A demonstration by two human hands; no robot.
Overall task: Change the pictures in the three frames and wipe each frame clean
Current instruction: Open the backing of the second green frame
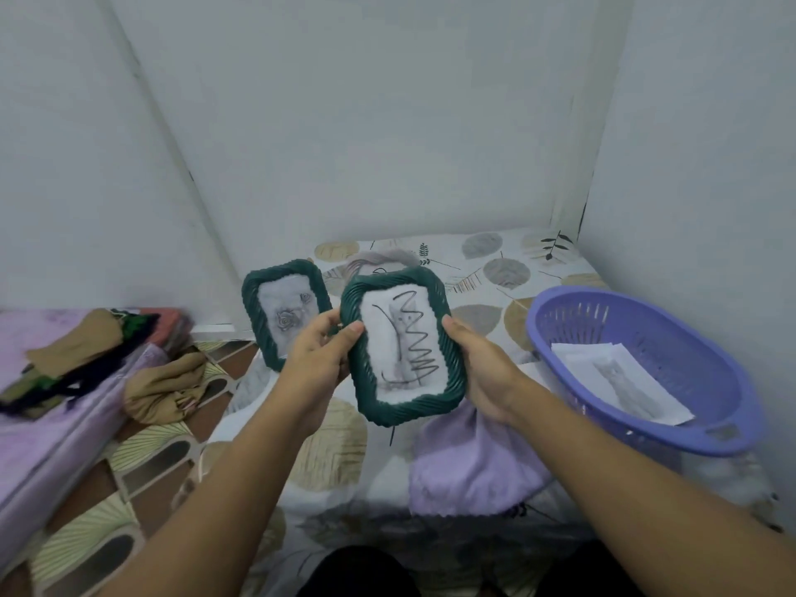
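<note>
I hold a dark green ridged picture frame up over the table, its glass marked with black scribbles over a pale picture. My left hand grips its left edge, thumb on the front. My right hand grips its right edge. A second green frame with a grey rose picture stands behind my left hand. A lilac cloth lies on the table below the held frame. Part of another picture shows behind the frames.
A purple plastic basket at the right holds loose printed pictures. The table has a leaf-patterned cover and stands in a white wall corner. Folded clothes lie on a purple surface at the left, above a patterned floor.
</note>
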